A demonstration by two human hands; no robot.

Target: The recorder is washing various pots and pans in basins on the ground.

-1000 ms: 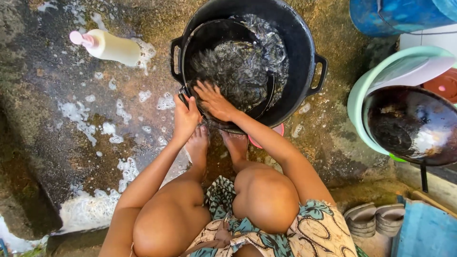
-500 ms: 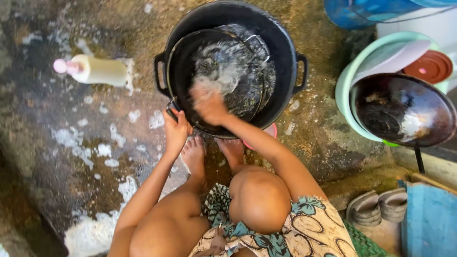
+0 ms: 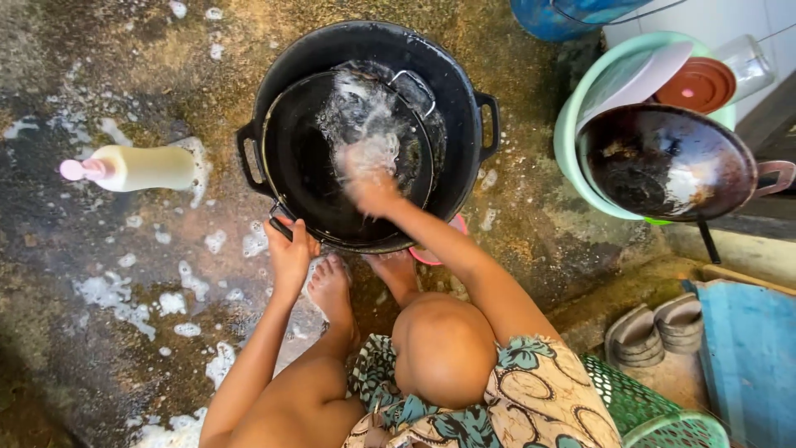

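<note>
Wet, sudsy concrete floor point(image 3: 124, 332), daylit

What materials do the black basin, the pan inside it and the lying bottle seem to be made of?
Basin: probably plastic, smooth glossy black, with moulded loop handles.
Pan: likely metal, dark and blackened, with thin wire handles; held by the left hand, rubbed by the right hand.
Bottle: cream plastic, matte, pink pump top.

A single head-worn camera is looking almost straight down from above the squatting person, close over their knees, facing the wet concrete floor point(image 3: 124, 332) ahead, with the black basin point(image 3: 464, 75) sitting near the frame's top.
</note>
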